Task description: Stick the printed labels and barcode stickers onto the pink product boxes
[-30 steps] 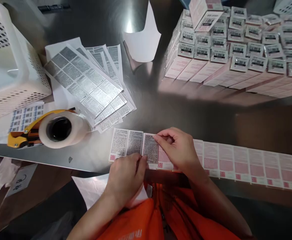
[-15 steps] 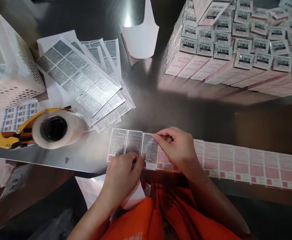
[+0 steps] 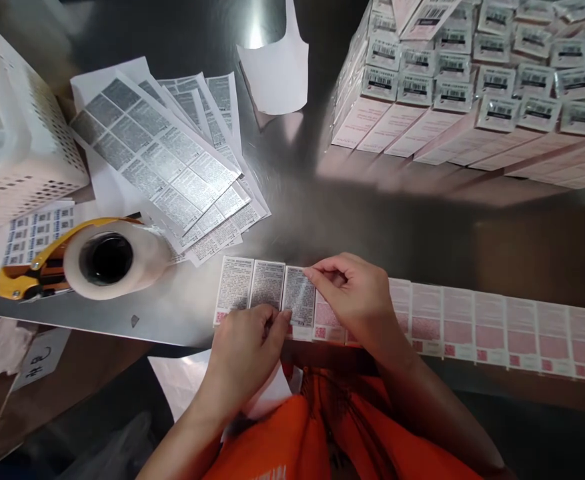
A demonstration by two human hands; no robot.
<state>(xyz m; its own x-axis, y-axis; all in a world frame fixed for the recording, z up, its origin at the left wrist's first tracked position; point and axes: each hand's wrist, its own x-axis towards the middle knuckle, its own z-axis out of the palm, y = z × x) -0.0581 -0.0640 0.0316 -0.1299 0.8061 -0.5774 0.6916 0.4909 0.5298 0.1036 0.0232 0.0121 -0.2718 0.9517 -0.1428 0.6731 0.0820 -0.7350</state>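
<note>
Pressing a grey printed label (image 3: 299,294) onto the third carton in a row of pink cartons (image 3: 472,321) lying flat along the near edge of the steel table (image 3: 372,220). Right hand (image 3: 359,300) pinching the label's top right corner between thumb and forefinger; left hand (image 3: 246,350) pinning its lower left corner with closed fingertips. Sitting to the left: label sheets (image 3: 165,160), tape dispenser (image 3: 85,259), white perforated basket (image 3: 17,133). Stacking at far right: boxed cartons (image 3: 472,87).
</note>
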